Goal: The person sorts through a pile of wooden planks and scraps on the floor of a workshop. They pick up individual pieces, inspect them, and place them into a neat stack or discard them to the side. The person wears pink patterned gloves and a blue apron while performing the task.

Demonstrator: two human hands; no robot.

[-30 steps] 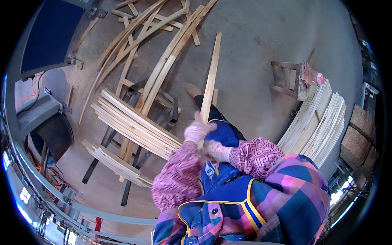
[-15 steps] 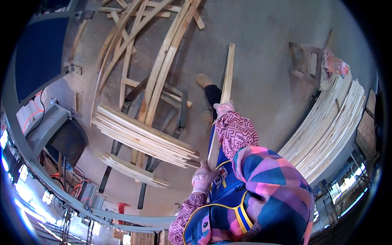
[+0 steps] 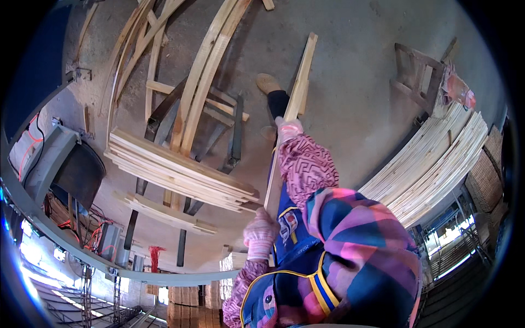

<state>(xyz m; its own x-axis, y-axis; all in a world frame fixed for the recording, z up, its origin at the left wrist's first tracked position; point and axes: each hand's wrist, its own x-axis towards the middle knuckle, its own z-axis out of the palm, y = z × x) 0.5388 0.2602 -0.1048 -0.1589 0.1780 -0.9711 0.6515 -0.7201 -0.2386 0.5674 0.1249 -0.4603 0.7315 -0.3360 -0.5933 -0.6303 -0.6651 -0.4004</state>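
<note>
In my right hand (image 3: 289, 129), gloved and closed, is a long pale wooden slat (image 3: 302, 82) that points away from me. A second, shorter edge of wood shows along its right side, so it may be more than one piece. My left hand (image 3: 260, 229), also gloved, is curled around the near end of the slat, beside my apron (image 3: 295, 232). Left of my hands, a stack of pale slats (image 3: 180, 167) lies across dark metal bars (image 3: 237, 134). A smaller bunch of slats (image 3: 164, 212) rests nearer to me on the bars.
Long curved boards (image 3: 205, 71) extend away at the left. A big pile of slats (image 3: 426, 158) stands at the right, with a wooden frame (image 3: 418, 76) behind it. Grey machinery (image 3: 54, 156) with cables is at the far left. A shoe (image 3: 268, 83) shows on the floor.
The view has shifted, with the stacks now further left. Both hands still grip the slat, which has turned slightly; a second wood edge now shows beside it.
</note>
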